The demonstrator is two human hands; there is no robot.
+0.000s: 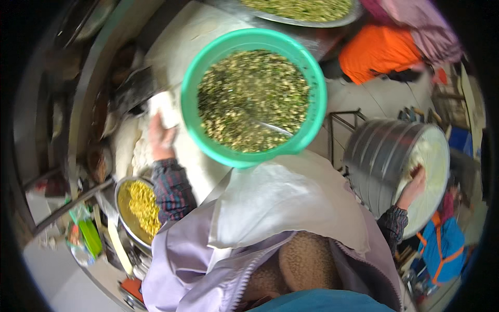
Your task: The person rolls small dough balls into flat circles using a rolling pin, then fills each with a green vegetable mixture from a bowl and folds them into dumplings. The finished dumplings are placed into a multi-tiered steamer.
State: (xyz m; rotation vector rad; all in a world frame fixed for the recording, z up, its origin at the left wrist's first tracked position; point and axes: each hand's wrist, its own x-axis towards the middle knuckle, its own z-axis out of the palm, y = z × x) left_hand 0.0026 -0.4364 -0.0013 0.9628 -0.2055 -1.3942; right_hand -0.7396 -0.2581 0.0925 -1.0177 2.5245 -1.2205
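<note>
My left hand [161,138] is over a pale, flour-dusted worktop [187,46], left of a green plastic basin [189,78]. A bright white patch, perhaps dough, lies at its fingertips; blur hides whether I grip it. Chopped green and pale filling [253,93] fills the basin, with a shiny metal utensil [275,128] sunk in it. Below the left hand are small pale dough pieces [142,156] beside a longer strip of dough [128,146]. Out to the right, my right hand [414,189] reaches over the pale top [432,156] of a stacked metal steamer [374,152]; its fingertips are unclear.
A metal bowl of yellow food [142,206] sits beside my left forearm. Another wide metal basin [304,23] holds green filling at the top. A person in orange clothing [380,52] is at upper right. A dark metal frame [331,132] stands near the steamer.
</note>
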